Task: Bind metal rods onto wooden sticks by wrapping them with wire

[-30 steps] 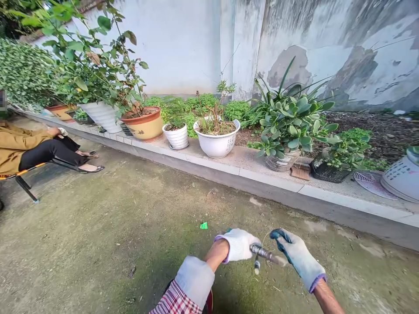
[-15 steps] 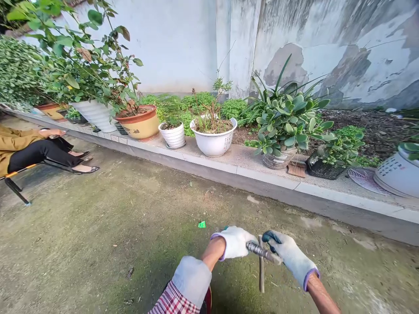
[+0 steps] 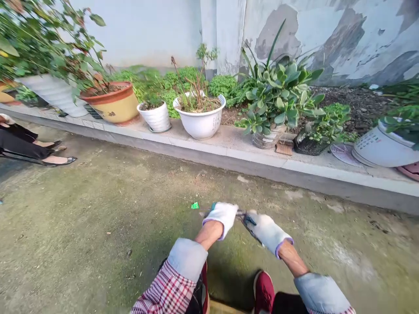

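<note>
Both my hands wear white work gloves with green palms. My left hand (image 3: 221, 216) and my right hand (image 3: 266, 228) are closed close together on a small dark metal tool (image 3: 244, 215) with handles, held low over the mossy concrete ground (image 3: 98, 226). The tool is mostly hidden between the gloves. My plaid sleeves with grey cuffs and one red shoe (image 3: 263, 289) show at the bottom.
A raised kerb (image 3: 229, 150) carries potted plants: a white bowl pot (image 3: 200, 122), a small white pot (image 3: 156, 117), an orange pot (image 3: 114, 104), a jade plant (image 3: 278, 98). Another person's legs (image 3: 29, 148) stretch in at the left. A green scrap (image 3: 195, 205) lies on the ground.
The view has tilted down and to the right. My hands have come closer together on the tool, and the handle that hung down between them no longer shows.
</note>
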Available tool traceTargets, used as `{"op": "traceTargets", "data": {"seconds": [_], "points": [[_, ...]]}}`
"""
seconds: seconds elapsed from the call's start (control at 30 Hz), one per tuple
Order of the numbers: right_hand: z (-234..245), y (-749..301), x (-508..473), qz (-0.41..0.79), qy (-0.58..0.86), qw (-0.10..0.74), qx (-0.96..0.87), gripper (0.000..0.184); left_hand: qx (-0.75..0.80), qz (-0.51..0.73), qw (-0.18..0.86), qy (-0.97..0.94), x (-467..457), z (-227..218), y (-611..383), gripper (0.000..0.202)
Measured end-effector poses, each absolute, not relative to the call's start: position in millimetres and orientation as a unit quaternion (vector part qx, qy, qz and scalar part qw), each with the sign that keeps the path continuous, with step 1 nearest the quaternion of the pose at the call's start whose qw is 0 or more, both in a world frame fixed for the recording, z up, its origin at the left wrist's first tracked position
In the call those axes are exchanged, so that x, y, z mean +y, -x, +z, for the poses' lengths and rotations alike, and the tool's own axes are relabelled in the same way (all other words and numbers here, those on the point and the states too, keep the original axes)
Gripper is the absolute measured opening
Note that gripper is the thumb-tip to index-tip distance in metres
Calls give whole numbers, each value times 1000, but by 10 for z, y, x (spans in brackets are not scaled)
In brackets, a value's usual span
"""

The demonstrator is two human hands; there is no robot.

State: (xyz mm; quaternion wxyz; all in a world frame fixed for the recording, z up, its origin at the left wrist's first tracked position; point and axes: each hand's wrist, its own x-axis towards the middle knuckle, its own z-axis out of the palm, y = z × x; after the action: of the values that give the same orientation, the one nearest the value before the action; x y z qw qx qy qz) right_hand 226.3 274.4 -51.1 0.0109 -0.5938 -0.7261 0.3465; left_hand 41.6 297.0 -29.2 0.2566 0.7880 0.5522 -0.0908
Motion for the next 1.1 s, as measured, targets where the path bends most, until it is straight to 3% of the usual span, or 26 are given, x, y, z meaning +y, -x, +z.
{"op": "traceTargets", "data": {"seconds": [0.1,0.2,0.3,0.5,0.87,1.0,1.1], "points": [[-446,-2272,2751,393,588,104,-699,23,562,-32,307,-767,3057,-249,-298,38],[-403,-2262,2764,502,597,238,-579,31,564,130,450,-680,3126,-208,-259,31],[-344,-2259,2763,617,564,298,-462,43,569,188,475,-644,3110,-167,-311,24],[-396,-2220,2780,633,555,343,-416,41,552,195,498,-640,3029,-152,-392,25],[-320,-2354,2747,648,496,382,-434,50,391,195,725,-533,2909,-115,-527,63],[-277,-2343,2784,635,539,361,-419,40,353,287,794,-404,2931,-84,-506,77],[-268,-2318,2789,603,593,360,-393,37,430,346,736,-392,3039,-143,-418,62]]}}
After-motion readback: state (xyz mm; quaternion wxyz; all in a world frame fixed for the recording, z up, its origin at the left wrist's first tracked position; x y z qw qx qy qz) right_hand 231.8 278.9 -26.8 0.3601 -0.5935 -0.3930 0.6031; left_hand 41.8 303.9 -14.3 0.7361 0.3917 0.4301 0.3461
